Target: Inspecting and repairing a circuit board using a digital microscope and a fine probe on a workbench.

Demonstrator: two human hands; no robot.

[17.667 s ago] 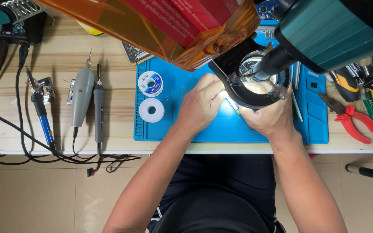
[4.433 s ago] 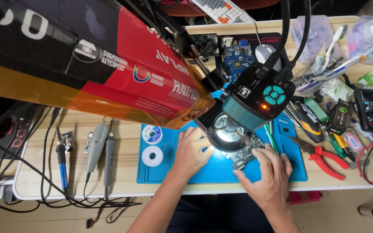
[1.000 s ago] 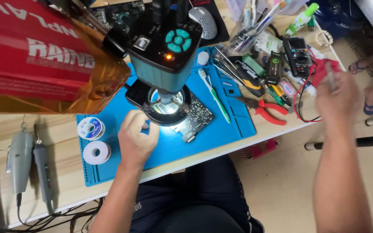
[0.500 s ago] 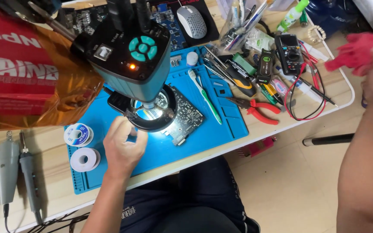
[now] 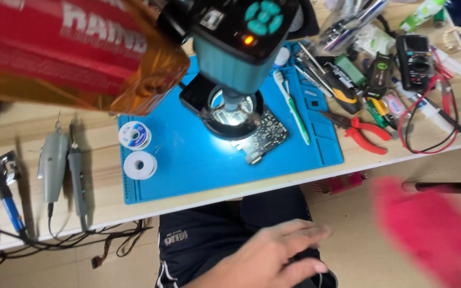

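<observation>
Since half a second ago, our left hand (image 5: 265,258) has left the blue mat (image 5: 198,165) and now hangs over our lap, below the bench (image 5: 22,122), fingers spread, holding nothing. Our right hand is hidden behind a blurred red thing (image 5: 428,229) (we cannot tell its grip). On the mat, the circuit board (image 5: 262,140) lies under the microscope (image 5: 236,48), untouched.

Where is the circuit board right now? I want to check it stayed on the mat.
In the head view the circuit board lies on the blue mat, right of centre, partly under the microscope's ring light.
</observation>
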